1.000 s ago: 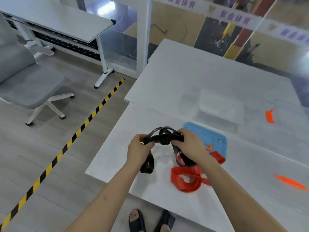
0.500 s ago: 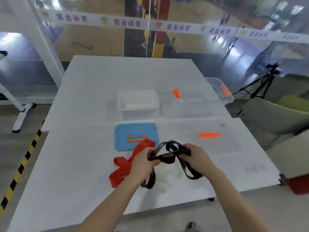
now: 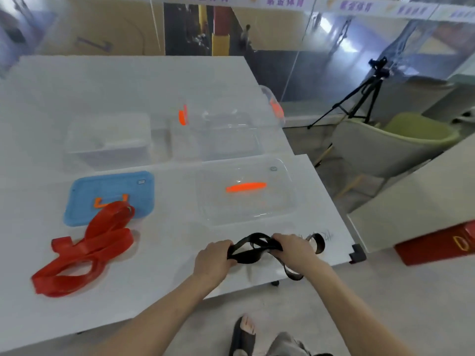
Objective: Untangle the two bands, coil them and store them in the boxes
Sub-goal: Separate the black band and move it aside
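Gripping a flat, looped black band

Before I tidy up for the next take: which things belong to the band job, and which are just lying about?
Job: black band in left hand and right hand, red band, left box, right box, blue lid, clear lid.
Lying about: tripod, green chair.

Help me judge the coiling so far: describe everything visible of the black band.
The black band is a flat, matte, rubbery-looking strap bunched into loose overlapping loops. The left hand and right hand grip the bundle's two sides above the white table, near its front edge. One loop curls out past the right hand, another hangs below it.
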A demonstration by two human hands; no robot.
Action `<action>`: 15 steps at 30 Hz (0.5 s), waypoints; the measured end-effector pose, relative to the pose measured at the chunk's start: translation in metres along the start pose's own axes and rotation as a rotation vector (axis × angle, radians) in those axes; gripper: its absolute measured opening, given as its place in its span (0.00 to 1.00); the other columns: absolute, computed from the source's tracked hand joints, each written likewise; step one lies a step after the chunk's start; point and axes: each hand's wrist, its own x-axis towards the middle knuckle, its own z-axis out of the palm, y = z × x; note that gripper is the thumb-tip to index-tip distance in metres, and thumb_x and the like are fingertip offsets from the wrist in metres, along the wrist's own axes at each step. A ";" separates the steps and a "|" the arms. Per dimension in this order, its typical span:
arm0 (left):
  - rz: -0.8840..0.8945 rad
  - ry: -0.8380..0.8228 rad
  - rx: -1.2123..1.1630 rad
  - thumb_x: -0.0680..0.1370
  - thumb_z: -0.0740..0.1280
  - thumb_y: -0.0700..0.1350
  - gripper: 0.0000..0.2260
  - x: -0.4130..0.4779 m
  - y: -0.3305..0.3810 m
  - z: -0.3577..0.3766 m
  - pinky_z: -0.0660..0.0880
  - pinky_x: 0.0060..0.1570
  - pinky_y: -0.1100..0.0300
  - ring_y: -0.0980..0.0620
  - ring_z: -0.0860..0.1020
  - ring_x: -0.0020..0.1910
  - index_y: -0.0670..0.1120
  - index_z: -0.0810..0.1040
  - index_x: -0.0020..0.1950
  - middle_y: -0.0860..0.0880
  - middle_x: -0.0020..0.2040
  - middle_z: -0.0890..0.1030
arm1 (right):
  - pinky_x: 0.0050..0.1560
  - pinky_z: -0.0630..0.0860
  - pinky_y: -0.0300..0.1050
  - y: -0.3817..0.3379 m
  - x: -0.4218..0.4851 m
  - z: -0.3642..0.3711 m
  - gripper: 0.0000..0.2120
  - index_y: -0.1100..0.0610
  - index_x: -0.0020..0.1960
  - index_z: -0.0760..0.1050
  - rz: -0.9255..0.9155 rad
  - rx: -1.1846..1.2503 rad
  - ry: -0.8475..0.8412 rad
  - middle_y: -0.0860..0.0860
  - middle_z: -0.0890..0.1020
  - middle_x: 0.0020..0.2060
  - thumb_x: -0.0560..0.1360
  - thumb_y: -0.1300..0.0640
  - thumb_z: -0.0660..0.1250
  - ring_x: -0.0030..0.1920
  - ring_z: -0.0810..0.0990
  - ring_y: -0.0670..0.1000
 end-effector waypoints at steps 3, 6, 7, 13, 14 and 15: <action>-0.015 0.046 0.070 0.80 0.69 0.53 0.06 0.015 0.022 0.020 0.71 0.44 0.53 0.48 0.79 0.50 0.53 0.76 0.53 0.54 0.48 0.81 | 0.42 0.71 0.50 0.031 0.012 0.001 0.14 0.50 0.60 0.75 -0.033 -0.056 -0.005 0.54 0.85 0.50 0.82 0.41 0.63 0.51 0.84 0.62; -0.023 0.113 0.173 0.82 0.67 0.54 0.07 0.027 0.034 0.033 0.63 0.44 0.54 0.49 0.76 0.50 0.54 0.76 0.56 0.54 0.50 0.80 | 0.42 0.72 0.50 0.048 0.030 0.001 0.14 0.51 0.63 0.73 -0.100 -0.171 0.009 0.53 0.85 0.51 0.84 0.43 0.62 0.51 0.84 0.61; -0.027 0.135 0.212 0.82 0.67 0.54 0.07 0.030 0.034 0.035 0.62 0.44 0.54 0.49 0.75 0.51 0.54 0.76 0.57 0.55 0.51 0.80 | 0.42 0.72 0.51 0.050 0.035 0.002 0.14 0.52 0.63 0.73 -0.131 -0.204 0.019 0.53 0.85 0.51 0.84 0.44 0.62 0.51 0.84 0.61; -0.091 0.079 0.303 0.82 0.67 0.55 0.22 0.053 0.021 0.064 0.66 0.66 0.52 0.47 0.74 0.68 0.52 0.69 0.74 0.53 0.70 0.77 | 0.63 0.73 0.54 0.066 0.065 0.028 0.19 0.54 0.70 0.71 -0.209 -0.274 0.030 0.54 0.82 0.61 0.81 0.50 0.66 0.63 0.80 0.60; -0.104 0.011 0.304 0.81 0.68 0.55 0.28 0.056 0.018 0.069 0.65 0.71 0.51 0.47 0.70 0.73 0.51 0.65 0.79 0.52 0.76 0.71 | 0.72 0.68 0.56 0.070 0.066 0.035 0.30 0.55 0.76 0.66 -0.214 -0.251 0.000 0.54 0.78 0.68 0.79 0.47 0.69 0.69 0.76 0.60; -0.110 -0.048 0.317 0.81 0.69 0.55 0.33 0.058 0.016 0.073 0.63 0.75 0.50 0.46 0.66 0.78 0.50 0.60 0.82 0.50 0.81 0.65 | 0.78 0.62 0.59 0.072 0.066 0.041 0.41 0.57 0.81 0.59 -0.217 -0.234 -0.037 0.55 0.73 0.74 0.76 0.43 0.72 0.74 0.72 0.60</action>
